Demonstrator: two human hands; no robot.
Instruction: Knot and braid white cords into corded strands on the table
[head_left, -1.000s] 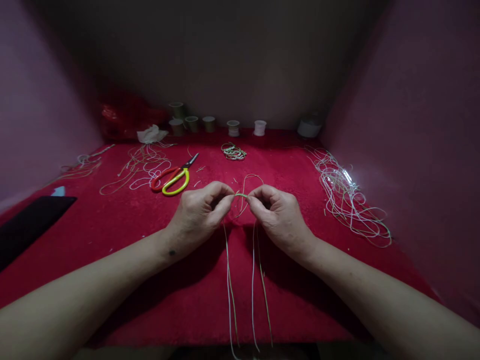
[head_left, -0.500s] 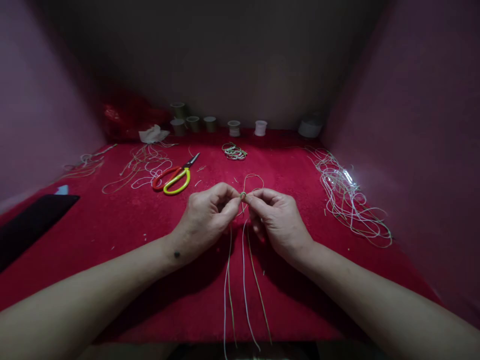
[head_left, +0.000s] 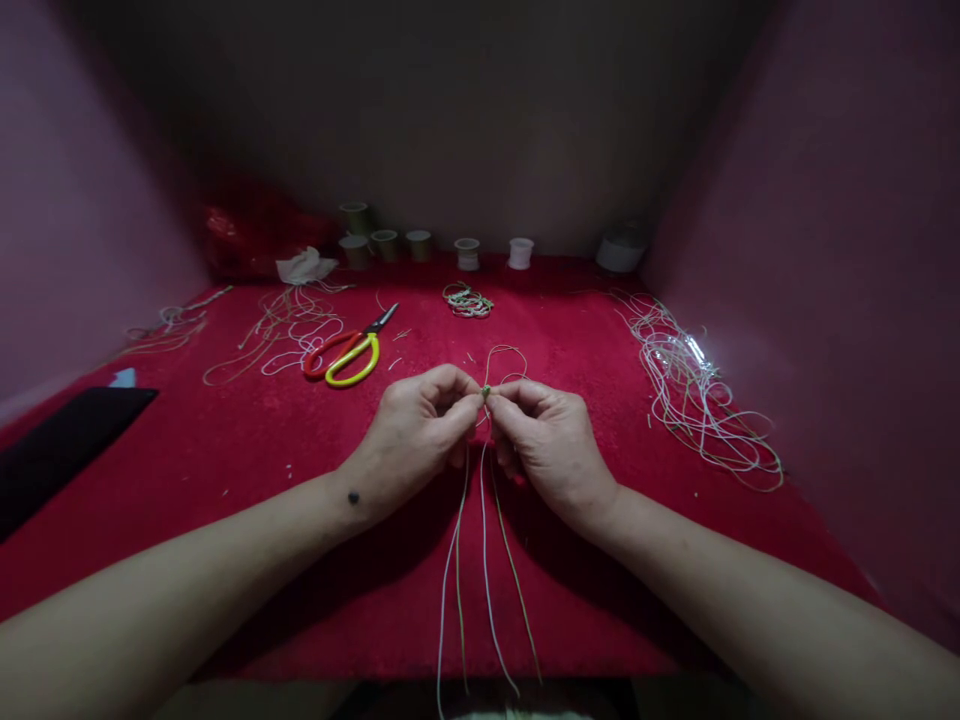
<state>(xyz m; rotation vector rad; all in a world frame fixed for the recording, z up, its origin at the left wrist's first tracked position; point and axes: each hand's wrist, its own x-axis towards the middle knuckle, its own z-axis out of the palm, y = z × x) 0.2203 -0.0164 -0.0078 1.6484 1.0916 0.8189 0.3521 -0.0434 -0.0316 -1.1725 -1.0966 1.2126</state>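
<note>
My left hand [head_left: 426, 418] and my right hand [head_left: 551, 440] meet over the middle of the red cloth, each in a closed pinch. Between the fingertips sits a small green knot [head_left: 487, 391] in thin cords, gripped from both sides. Beyond it, a thin brownish cord loop [head_left: 507, 349] lies on the cloth. White and greenish cord ends [head_left: 486, 560] hang down below my hands towards the near edge. The fingers hide part of the knot and where the cords enter it.
Scissors [head_left: 352, 358] with red and yellow handles lie left of my hands. Loose cords [head_left: 697, 400] are heaped at right, others [head_left: 292, 325] at left. A braided cord bundle [head_left: 468, 300] and several spools [head_left: 520, 253] are at the back. A black object [head_left: 67, 445] lies far left.
My hands stay pinched on the knot and have shifted only slightly. The green knot looks more compact between the fingertips. The hanging left cord ends have swung a little to the left.
</note>
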